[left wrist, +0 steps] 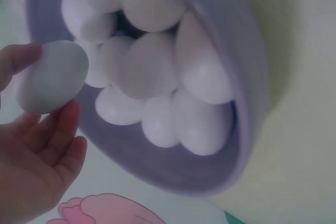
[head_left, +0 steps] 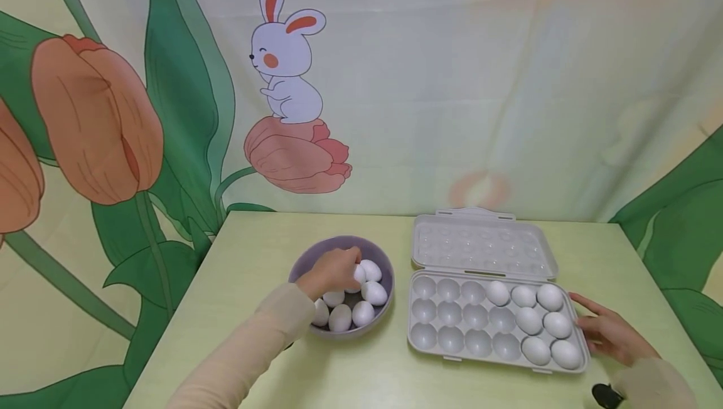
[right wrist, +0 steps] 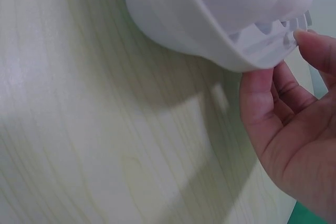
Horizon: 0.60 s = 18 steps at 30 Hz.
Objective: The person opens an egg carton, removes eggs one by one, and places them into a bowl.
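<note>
In the left wrist view, a white egg (left wrist: 55,77) is pinched between the thumb and fingers of my left hand (left wrist: 37,156), beside the rim of a purple bowl (left wrist: 252,77). Several more white eggs (head_left: 374,293) lie in that bowl. To the right stands a white egg box (head_left: 490,352), lid laid back, with eggs (head_left: 536,350) filling hollows at its right end. My right hand (head_left: 612,335) is at the box's right end; the right wrist view shows its digits gripping the rim from both sides.
The open lid (head_left: 480,246) lies toward the back edge of the pale wooden table (head_left: 350,377). Behind hangs a printed cloth (head_left: 395,83) with a rabbit and tulips. Hollows at the left and middle of the box hold no eggs.
</note>
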Motion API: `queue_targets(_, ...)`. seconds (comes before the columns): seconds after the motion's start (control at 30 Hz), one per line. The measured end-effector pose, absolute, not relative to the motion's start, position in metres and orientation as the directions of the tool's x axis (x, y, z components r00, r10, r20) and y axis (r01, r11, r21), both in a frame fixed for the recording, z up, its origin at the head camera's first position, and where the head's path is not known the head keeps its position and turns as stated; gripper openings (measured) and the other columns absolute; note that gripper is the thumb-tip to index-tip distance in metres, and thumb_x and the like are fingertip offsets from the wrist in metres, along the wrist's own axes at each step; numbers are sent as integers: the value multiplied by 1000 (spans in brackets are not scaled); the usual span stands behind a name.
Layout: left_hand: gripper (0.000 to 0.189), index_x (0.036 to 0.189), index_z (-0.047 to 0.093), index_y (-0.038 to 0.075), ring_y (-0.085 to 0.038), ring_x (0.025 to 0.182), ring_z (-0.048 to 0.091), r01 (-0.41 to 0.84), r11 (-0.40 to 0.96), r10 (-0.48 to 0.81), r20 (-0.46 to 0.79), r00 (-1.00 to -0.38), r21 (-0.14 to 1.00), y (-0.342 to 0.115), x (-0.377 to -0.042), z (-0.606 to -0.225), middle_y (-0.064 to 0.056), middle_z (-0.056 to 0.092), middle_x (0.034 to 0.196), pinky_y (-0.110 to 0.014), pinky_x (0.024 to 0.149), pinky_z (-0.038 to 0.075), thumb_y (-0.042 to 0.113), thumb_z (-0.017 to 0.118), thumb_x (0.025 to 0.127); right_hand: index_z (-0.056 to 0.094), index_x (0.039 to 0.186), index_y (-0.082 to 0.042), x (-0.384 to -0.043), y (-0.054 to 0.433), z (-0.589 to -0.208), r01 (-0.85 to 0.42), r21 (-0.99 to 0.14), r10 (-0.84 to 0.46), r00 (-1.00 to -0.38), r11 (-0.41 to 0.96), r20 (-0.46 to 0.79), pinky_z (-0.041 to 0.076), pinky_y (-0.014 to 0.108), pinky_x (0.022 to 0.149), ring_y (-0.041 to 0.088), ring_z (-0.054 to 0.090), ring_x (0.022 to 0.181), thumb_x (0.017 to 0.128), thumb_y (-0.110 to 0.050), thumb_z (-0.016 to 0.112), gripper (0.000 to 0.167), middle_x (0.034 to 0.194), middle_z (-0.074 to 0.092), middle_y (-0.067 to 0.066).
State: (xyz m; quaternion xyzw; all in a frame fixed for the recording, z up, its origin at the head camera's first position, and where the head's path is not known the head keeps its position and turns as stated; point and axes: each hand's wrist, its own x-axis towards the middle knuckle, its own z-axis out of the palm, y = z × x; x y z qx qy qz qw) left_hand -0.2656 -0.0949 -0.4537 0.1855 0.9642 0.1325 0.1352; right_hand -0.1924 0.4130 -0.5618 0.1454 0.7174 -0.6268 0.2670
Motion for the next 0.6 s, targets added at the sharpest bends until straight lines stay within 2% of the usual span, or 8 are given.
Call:
queue_targets(0.23, 32, 86, 48, 13, -17, 68, 50, 359, 898, 415, -218, -883, 255, -101, -265, -468, 0, 55, 75, -30, 61, 38, 19, 71, 65, 9, 141, -32, -192, 412, -562, 545, -818, -116, -814, 184, -569, 44, 28, 65, 11, 51, 73, 86, -21, 54, 73, 87, 53, -9)
queue_targets(0.6, 34, 87, 49, 11, -18, 70, 50, 411, 880, 455, -178, -872, 237, -102, -267, -484, -4, 54, 85, -31, 64, 41, 17, 72, 63, 11, 140, -36, -191, 412, -561, 545, -819, -116, -815, 178, -568, 44, 28, 66, 10, 51, 75, 85, -22, 55, 72, 88, 53, -10)
